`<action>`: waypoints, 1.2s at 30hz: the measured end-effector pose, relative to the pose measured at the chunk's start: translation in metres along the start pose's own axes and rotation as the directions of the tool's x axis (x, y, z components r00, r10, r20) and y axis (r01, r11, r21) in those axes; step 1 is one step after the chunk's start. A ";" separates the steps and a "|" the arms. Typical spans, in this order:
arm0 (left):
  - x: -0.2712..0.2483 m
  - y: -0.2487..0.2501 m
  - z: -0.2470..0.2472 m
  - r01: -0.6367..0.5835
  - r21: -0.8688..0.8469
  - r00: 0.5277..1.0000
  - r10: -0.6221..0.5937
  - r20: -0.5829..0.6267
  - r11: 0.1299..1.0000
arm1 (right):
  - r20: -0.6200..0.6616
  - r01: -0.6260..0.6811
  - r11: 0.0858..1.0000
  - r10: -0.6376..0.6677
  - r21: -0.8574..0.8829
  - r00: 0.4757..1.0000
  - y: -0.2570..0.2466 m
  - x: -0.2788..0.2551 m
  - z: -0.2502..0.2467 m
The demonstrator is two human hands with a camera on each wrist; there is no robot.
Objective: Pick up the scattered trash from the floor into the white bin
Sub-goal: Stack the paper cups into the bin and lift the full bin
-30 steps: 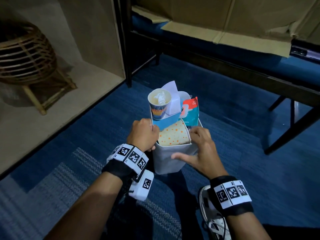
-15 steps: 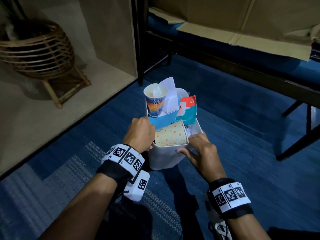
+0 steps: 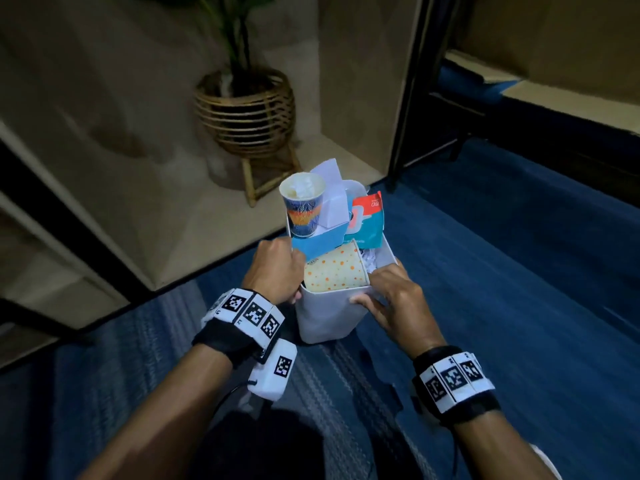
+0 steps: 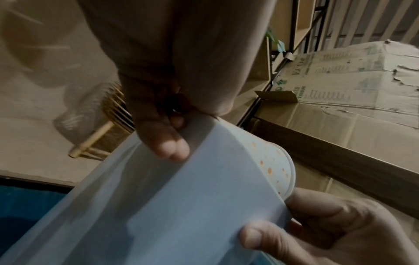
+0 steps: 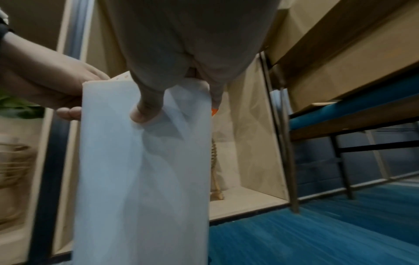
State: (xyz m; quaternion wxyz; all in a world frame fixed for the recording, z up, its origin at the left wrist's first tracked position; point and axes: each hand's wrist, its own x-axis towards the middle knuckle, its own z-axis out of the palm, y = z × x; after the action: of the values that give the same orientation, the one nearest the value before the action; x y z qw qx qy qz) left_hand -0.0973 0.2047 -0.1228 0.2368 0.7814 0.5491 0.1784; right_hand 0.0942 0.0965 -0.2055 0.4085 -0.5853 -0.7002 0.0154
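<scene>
Blue carpet [image 3: 502,271] runs under the white bin [image 3: 325,317], which both hands hold by its near rim: the left hand [image 3: 273,268] has its grip curled closed over the left corner, the right hand [image 3: 394,303] pinches the right corner, thumb on the outer wall. Against half a second ago, the view has swung left; a wicker planter [image 3: 246,116] now stands beyond the grips. Cups and wrappers [image 3: 367,216] poke above the rim. Open carpet lies right of the right grip
</scene>
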 end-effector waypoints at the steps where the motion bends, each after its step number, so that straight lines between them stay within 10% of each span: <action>1: -0.003 -0.007 -0.007 0.031 -0.016 1.000 -0.031 -0.002 0.999 | 0.018 0.022 1.000 -0.022 0.009 1.000 -0.004 0.007 0.006; 12: -0.017 -0.070 -0.015 0.262 -0.293 0.957 -0.286 -0.042 0.920 | 0.243 0.052 0.998 -0.058 0.030 0.968 -0.011 0.048 0.055; 19: -0.025 -0.081 -0.019 0.258 -0.335 0.958 -0.284 -0.030 0.906 | 0.042 0.015 1.000 -0.015 -0.003 0.999 -0.020 0.036 0.045; 23: -0.032 -0.084 -0.019 0.289 -0.370 0.948 -0.318 -0.017 0.883 | -0.082 -0.251 0.938 0.277 0.240 0.957 -0.025 0.050 0.039; 26: -0.026 -0.093 -0.005 0.287 -0.305 0.953 -0.303 -0.006 0.908 | 0.072 -0.449 0.862 0.445 0.234 0.892 -0.006 0.087 0.048; 31: -0.014 -0.094 0.001 0.240 -0.157 0.970 -0.243 0.000 0.958 | 0.407 -0.430 0.902 0.378 0.039 0.831 0.007 0.121 0.053; 36: -0.001 -0.096 -0.025 0.239 -0.034 0.959 -0.241 -0.149 0.970 | 0.442 -0.511 0.857 0.435 0.065 0.784 -0.015 0.121 0.066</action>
State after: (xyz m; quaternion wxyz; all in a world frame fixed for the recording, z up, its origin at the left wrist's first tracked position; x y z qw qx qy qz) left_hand -0.1851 0.2353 -0.1566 0.2204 0.6913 0.6547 0.2117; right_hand 0.0455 0.2225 -0.1746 0.2858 -0.6860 -0.5958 0.3044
